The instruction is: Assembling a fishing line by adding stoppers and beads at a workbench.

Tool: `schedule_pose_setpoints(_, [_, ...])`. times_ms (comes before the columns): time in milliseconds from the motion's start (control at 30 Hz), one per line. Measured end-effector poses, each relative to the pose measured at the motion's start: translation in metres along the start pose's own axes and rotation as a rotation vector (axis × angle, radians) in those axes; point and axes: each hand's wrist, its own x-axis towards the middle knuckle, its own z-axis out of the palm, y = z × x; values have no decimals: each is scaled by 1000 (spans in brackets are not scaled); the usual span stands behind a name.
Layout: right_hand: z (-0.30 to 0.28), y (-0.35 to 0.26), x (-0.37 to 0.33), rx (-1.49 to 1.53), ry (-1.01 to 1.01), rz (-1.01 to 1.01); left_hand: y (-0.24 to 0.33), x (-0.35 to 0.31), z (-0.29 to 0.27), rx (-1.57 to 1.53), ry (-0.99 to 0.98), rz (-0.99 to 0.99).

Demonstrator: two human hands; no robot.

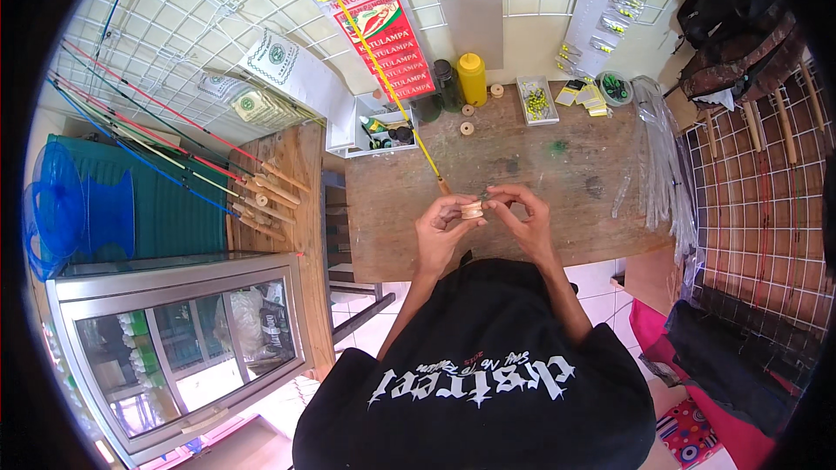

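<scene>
Above the near edge of the wooden table (540, 183), my left hand (438, 228) grips a small pale wooden spool (472, 211) between thumb and fingers. My right hand (528, 223) is closed in a pinch right beside the spool. Something small and dark shows at its fingertips, too small to name. A yellow fishing rod (389, 83) slants down from the wall, its cork-coloured handle end (444, 186) just beyond my left hand. Farther back on the table lie more wooden spools (467, 129).
Along the table's back stand a yellow squeeze bottle (472, 80), a dark bottle (448, 85), a white box of small bottles (370, 135) and a white tray of yellow-green beads (538, 100). Several fishing rods (270, 196) lean at left above a glass display case (183, 339). Clear plastic sleeves (666, 165) hang at right.
</scene>
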Motion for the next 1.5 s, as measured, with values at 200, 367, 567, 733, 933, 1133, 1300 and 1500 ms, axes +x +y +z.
schedule_pose_setpoints(200, [1,-12,1,-156,-12,-134,0,-1,0,85,34,-1])
schedule_pose_setpoints(367, [-1,-11,0,-294,-32,-242,-2,-3,1,145,44,32])
schedule_pose_setpoints(567, [-2,-12,-3,-336,-53,-263,-2,-3,-1,184,41,60])
schedule_pose_setpoints(733, [-3,-14,-4,-226,-83,-125,-2,-4,0,160,46,61])
schedule_pose_setpoints(933, [-5,-11,-6,-207,-109,-86,0,-4,1,125,33,19])
schedule_pose_setpoints(1133, [-4,-16,-5,-245,-117,-122,5,-6,0,106,10,-19])
schedule_pose_setpoints(1300, [-2,-14,-5,-287,-110,-167,6,-6,-3,116,7,-37])
schedule_pose_setpoints(1500, [-1,-14,-6,-309,-101,-202,2,-7,-3,97,15,-29])
